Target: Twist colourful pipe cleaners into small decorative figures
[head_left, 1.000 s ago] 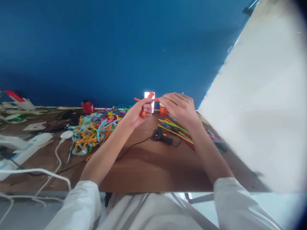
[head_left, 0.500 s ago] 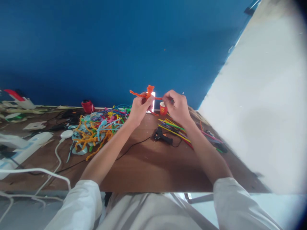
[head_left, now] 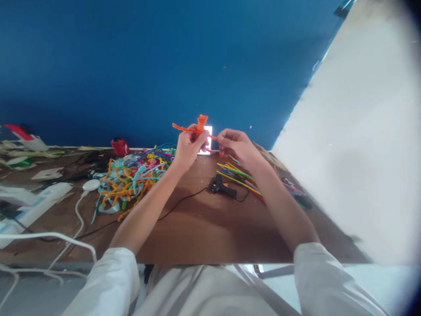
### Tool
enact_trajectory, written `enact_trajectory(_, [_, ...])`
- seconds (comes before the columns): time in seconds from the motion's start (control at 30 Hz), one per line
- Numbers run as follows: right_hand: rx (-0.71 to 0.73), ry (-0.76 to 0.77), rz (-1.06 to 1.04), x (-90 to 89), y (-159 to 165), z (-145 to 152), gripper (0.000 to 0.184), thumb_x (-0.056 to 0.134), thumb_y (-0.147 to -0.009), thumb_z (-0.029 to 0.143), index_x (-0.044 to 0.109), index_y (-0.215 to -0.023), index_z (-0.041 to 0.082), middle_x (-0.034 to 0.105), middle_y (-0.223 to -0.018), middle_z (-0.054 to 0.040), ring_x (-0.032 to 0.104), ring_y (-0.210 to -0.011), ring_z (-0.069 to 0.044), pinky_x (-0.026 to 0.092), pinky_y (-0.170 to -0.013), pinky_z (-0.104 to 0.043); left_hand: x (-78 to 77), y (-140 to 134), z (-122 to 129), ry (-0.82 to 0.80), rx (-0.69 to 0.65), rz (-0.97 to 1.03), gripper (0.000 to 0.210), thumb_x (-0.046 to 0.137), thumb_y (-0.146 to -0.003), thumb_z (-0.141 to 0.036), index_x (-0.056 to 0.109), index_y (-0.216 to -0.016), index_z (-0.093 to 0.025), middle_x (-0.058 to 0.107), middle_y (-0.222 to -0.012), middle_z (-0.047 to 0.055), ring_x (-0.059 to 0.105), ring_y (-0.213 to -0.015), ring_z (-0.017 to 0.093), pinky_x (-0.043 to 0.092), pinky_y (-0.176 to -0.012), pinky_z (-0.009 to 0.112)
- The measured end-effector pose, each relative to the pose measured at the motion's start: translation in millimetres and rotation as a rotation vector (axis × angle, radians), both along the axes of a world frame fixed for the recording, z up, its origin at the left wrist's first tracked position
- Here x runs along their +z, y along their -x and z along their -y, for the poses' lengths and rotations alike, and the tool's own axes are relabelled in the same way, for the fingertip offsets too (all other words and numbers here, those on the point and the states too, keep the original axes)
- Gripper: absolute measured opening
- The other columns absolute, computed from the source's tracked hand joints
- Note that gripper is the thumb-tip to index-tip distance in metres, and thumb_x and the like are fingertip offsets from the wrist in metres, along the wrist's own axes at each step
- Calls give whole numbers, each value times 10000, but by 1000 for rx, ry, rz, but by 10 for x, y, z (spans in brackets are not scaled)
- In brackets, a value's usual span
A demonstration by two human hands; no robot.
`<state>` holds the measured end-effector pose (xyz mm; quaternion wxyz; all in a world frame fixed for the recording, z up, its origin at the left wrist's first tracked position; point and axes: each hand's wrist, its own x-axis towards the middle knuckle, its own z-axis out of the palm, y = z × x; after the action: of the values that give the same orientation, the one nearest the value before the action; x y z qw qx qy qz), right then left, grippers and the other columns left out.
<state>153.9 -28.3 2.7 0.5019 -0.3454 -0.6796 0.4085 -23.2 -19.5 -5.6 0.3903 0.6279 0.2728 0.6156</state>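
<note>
An orange pipe-cleaner figure is held up over the back of the table, in front of a bright white screen. My left hand is closed on its middle; one orange strand sticks out to the left and a coiled part stands up above the fingers. My right hand pinches the end of another orange strand that runs out to the right. Part of the figure is hidden behind the left fingers. Behind the right hand, the red paper cup is mostly covered.
A tangled heap of coloured pipe cleaners lies at left. A black glue gun with a cord lies mid-table, beside straight pipe cleaners. A white power strip is far left; a red object stands at the back.
Both hands have shifted a little left with the orange figure. My right hand has come closer to the left one and now covers most of the red cup.
</note>
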Motion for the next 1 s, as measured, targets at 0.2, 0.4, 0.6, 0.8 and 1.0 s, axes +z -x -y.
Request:
enact_trajectory(0.2, [-465,-884,605,-29,-63,45,175,547,-973,300,653,-1101,245,705,-1067,-60,611,-915,-183,439,-761,-318,-15,-43,-27,237,-111,121,426,695,-856,-433,531,-577,-156,500,-528,-29,421,-446,31,308,-434,172])
enact_trajectory(0.4, [-493,-1178,965,-72,-117,32,306,417,-1006,145,642,-1171,271,725,-1067,-49,590,-877,-177,377,-693,-326,-15,-68,-17,486,-263,106,385,720,-835,-461,571,-666,-148,540,-613,-22,461,-454,21,294,-398,155])
enact_trajectory(0.6, [-590,-1245,1070,-43,-109,58,279,384,-1022,150,652,-997,222,704,-928,-52,561,-811,-178,331,-654,-331,-1,-24,-43,517,-389,114,344,586,-917,-493,650,-828,-166,646,-684,9,524,-482,52,346,-415,172])
enact_trajectory(0.8, [-699,-1149,1054,-72,-74,3,255,378,-1018,170,606,-908,195,660,-863,-74,537,-776,-191,306,-632,-326,-63,-20,-79,422,-367,22,362,630,-883,-515,693,-922,-161,721,-818,52,629,-628,90,413,-508,175])
enact_trajectory(1.0, [-527,-746,745,-149,-8,-114,185,400,-981,234,566,-903,204,632,-835,-53,518,-727,-178,300,-615,-301,-177,-46,-184,173,-197,-55,299,693,-846,-452,703,-917,-161,696,-810,28,627,-738,103,469,-719,195])
